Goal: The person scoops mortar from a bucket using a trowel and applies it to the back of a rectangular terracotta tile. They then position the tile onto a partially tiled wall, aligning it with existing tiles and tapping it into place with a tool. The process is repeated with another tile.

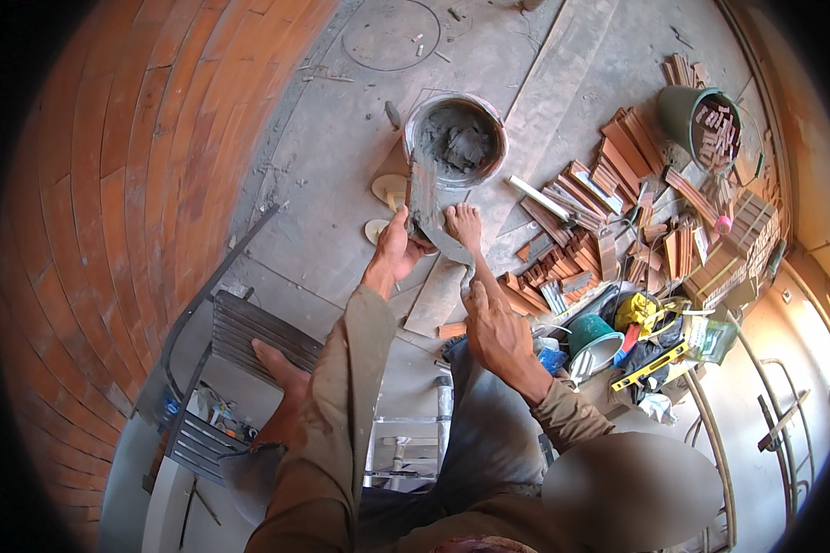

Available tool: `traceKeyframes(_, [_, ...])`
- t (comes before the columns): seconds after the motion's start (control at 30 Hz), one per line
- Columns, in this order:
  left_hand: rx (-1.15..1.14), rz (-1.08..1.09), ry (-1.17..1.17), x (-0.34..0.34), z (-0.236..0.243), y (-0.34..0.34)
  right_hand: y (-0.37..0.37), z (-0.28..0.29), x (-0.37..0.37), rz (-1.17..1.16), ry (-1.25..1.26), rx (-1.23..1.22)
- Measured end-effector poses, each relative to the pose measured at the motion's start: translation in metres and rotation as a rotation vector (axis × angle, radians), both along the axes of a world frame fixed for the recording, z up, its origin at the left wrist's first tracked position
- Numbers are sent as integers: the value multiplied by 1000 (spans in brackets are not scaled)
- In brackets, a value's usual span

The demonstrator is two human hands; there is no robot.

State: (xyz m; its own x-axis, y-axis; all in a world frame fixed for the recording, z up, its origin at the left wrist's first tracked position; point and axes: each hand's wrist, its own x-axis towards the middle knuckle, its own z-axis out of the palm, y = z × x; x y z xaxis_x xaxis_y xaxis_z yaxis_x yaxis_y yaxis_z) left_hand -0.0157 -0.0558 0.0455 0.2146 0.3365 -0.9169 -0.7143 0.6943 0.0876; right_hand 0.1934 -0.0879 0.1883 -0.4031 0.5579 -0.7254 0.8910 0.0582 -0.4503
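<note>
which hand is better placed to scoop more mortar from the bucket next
Probably the right: the right hand holds the trowel, its blade pointing toward the bucket of mortar. The left hand is occupied, gripping the near end of the strip.

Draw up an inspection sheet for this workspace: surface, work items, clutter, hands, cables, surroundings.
Surface: grey floor, dusty, with scattered debris.
Work items: mortar bucket holding wet grey mortar; mortar-smeared strip tile; trowel.
Clutter: reddish-brown strip tiles in loose piles; green bucket of broken pieces; teal bucket and yellow spirit level among mixed items.
Hands: left hand grips the smeared tile; right hand grips the trowel handle.
Cables: no power cable made out; thin dark loop, possibly wire, on the floor.
Surroundings: reddish-brown clad wall on the left; slatted dark metal frame near it.
</note>
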Motion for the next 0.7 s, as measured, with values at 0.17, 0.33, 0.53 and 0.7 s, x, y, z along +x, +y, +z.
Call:
traceKeyframes(0.17, [1,16,-5,-3,0,-10,18,-44,-24,-124,21,75])
traceKeyframes(0.33, [52,-88,-16,1,10,-13,63,-136,-22,-39,-5,202])
traceKeyframes(0.53, [19,39,-123,3,6,-17,66,-133,-11,-132,-6,21])
traceKeyframes(0.7, [-53,99,-153,-2,-8,-6,12,-76,26,-158,140,60])
